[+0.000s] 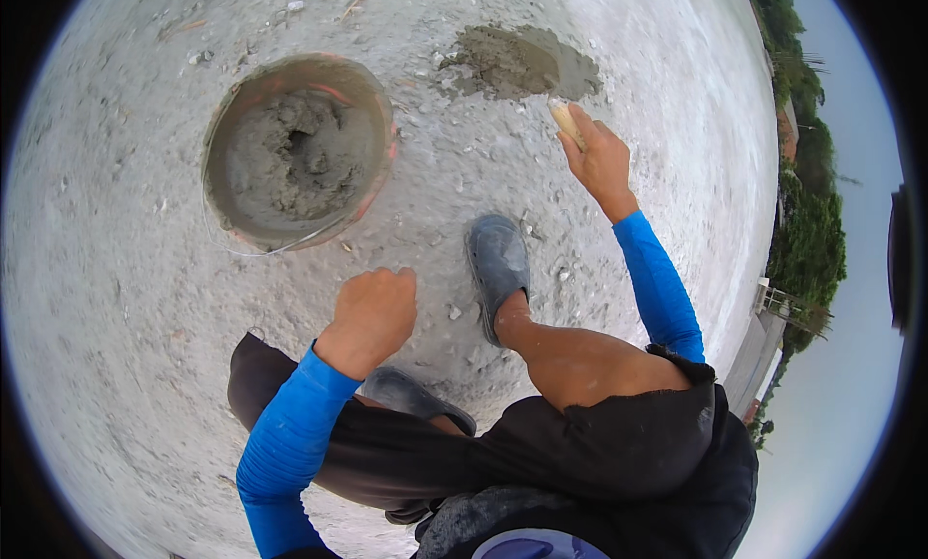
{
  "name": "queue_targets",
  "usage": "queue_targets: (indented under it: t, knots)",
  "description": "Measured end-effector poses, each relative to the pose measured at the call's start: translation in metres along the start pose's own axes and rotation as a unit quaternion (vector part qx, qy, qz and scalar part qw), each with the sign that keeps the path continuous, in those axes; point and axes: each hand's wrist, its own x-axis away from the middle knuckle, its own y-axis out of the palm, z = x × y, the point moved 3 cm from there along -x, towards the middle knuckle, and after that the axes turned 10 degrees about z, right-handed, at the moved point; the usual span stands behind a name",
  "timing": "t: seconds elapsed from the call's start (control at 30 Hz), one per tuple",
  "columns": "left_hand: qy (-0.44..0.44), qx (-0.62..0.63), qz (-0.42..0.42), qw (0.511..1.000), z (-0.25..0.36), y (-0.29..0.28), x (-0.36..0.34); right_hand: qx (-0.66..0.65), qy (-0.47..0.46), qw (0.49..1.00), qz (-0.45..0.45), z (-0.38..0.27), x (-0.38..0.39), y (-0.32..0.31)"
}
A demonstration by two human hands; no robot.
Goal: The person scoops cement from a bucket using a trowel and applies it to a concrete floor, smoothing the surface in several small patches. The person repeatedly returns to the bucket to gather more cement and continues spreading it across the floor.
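Note:
My right hand (601,168) is closed around the pale handle of a trowel (566,122). The trowel's blade reaches forward over a patch of wet mortar (503,61) spread on the rough ground, and grey mortar makes its outline hard to pick out. My left hand (372,312) is curled into a fist above the ground, near my knee, with nothing showing in it. Ahead of that fist stands a bucket (387,162) with a mortar-smeared, reddish wall and a thin wire handle. Thick grey mortar (309,158) partly fills it, with a dark hollow in its middle.
Rough grey ground (126,269) with small stones and crumbs surrounds me. My clog-shod right foot (500,269) is planted between the bucket and my right arm; the other clog (416,397) is partly under my left leg. Trees (812,230) line the far right.

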Motion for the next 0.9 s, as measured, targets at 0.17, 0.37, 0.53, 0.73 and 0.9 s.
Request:
queue_targets:
  t: [0.17,0.37,0.53,0.73,0.9]
  knots:
    - [-0.004,0.005,-0.004,1.000,-0.005,0.002,0.003,-0.098,0.194,0.976,-0.010,0.034,0.023,0.004]
    - [-0.015,0.006,0.003,1.000,-0.015,0.000,0.009,-0.524,0.615,0.564,-0.171,0.016,0.062,0.027]
    - [-0.016,0.002,-0.007,1.000,-0.014,0.003,0.002,-0.531,0.608,0.541,-0.235,-0.033,0.084,0.046]
    - [0.003,-0.008,-0.021,1.000,-0.015,0.006,-0.014,-0.438,0.463,0.703,-0.315,-0.029,0.059,0.019]
    - [0.006,0.000,-0.029,1.000,-0.012,0.009,-0.017,-0.252,0.336,0.884,-0.206,0.038,0.018,0.039]
